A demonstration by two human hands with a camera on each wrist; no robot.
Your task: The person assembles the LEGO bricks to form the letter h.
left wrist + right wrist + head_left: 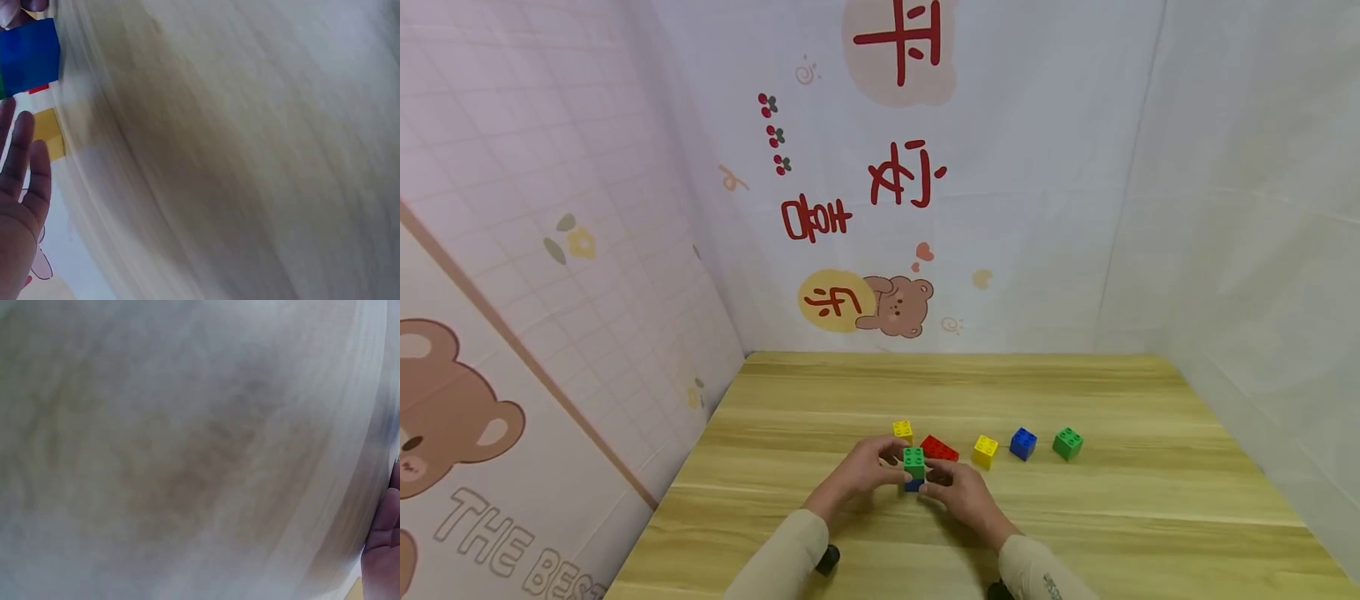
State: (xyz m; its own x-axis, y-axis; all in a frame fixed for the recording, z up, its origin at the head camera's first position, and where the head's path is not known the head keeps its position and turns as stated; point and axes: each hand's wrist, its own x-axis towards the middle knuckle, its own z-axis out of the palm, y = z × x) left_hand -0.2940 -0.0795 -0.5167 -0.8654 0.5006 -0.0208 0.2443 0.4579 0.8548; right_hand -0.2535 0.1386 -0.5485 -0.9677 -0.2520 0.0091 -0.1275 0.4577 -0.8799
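Note:
A green building brick sits on top of a blue brick, both upright in front of me. From the left side, my left hand pinches the green brick between thumb and fingers. My right hand grips the lower blue brick from the other side, its thumb low at the near edge. The left wrist view shows the blue brick's plain side close up, with the left fingers spread below it. In the right wrist view only part of the right hand shows at the edge.
Behind the hands lie a yellow brick and a longer red brick. To the right, another yellow brick, a blue one and a green one form a row. Printed cloth walls surround the wooden table.

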